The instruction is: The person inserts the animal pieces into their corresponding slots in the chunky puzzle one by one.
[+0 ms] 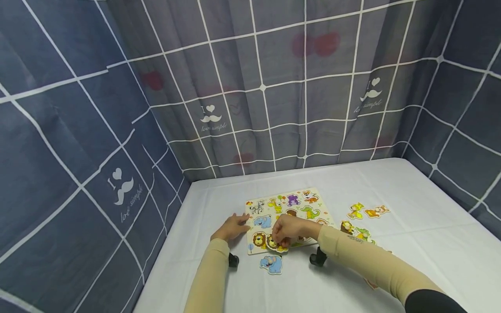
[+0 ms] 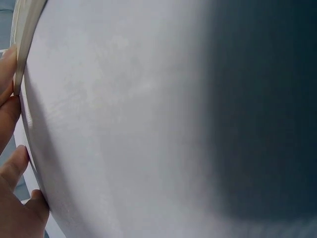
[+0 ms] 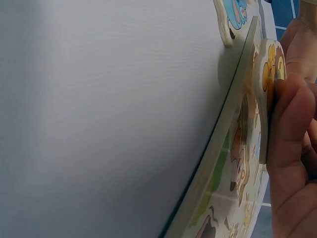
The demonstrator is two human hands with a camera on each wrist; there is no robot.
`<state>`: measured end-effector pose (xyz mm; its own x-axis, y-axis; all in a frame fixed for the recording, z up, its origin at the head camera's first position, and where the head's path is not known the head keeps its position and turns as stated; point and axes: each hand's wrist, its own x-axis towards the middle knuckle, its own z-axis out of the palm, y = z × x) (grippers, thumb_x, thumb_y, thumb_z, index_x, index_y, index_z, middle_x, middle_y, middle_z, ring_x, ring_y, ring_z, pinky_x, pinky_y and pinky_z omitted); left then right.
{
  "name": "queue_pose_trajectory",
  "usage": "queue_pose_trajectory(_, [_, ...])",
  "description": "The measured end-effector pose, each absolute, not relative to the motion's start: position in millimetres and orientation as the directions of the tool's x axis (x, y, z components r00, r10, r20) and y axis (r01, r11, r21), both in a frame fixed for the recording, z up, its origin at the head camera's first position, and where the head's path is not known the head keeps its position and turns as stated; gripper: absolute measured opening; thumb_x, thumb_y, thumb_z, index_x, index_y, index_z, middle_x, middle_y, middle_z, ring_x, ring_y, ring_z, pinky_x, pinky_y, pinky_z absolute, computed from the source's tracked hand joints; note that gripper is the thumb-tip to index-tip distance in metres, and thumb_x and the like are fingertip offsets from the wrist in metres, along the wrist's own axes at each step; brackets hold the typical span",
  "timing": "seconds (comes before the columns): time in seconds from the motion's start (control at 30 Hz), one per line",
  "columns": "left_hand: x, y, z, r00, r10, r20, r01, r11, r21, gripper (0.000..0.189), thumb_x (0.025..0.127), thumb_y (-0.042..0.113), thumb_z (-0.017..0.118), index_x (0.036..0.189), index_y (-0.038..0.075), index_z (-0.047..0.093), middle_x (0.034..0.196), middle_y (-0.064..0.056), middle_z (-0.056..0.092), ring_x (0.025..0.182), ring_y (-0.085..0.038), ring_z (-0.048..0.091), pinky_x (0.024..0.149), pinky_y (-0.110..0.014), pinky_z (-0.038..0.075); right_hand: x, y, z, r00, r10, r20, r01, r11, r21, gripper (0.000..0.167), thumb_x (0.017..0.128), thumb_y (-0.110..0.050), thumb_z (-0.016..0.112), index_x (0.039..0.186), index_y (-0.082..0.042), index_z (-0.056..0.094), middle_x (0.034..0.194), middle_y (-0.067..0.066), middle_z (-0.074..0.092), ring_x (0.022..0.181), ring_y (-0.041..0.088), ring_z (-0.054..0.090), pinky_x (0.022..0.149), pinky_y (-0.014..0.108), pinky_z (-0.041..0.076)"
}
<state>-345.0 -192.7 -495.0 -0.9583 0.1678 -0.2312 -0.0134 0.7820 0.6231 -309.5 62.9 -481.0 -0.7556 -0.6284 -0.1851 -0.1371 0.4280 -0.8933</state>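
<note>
A wooden animal puzzle board [image 1: 256,250] lies flat, printed with a zebra, a giraffe, a hippo and other animals. My right hand [image 1: 288,229] pinches a lion puzzle piece [image 1: 278,249] over the board's near edge, beside the lion picture [image 1: 259,240]. In the right wrist view that lion piece [image 3: 264,99] stands a little above the board's surface, between thumb and fingers. At the board's left side rests my left hand [image 1: 232,227], fingers spread and fingertips on the edge. The left wrist view catches only its fingers [image 2: 11,116] at the board's rim.
A blue elephant piece [image 1: 272,264] lies just in front of the board. To the right are several loose pieces, among them a fox-like one [image 1: 377,211] and a green one [image 1: 363,234]. The white table [image 1: 211,195] meets grid-patterned curtains [image 1: 250,130] behind and at both sides.
</note>
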Motion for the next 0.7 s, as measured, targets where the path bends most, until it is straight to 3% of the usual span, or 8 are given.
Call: queue_pose_trajectory(0.7, [-344,-193,-495,-0.957,0.191,-0.218,0.007,0.768,0.64,0.054,0.095,0.028,0.068,0.146,0.02,0.052,0.164,-0.027,0.02,0.152,-0.047,0.016,0.122,-0.066,0.014,-316,40,-481,-0.773,-0.612,-0.167,-0.175,0.46,-0.871,0.012,0.089,0.003,0.068,0.079,0.001,0.076,0.068,0.006,0.071,0.054,0.011,0.06,0.052,0.022,0.054])
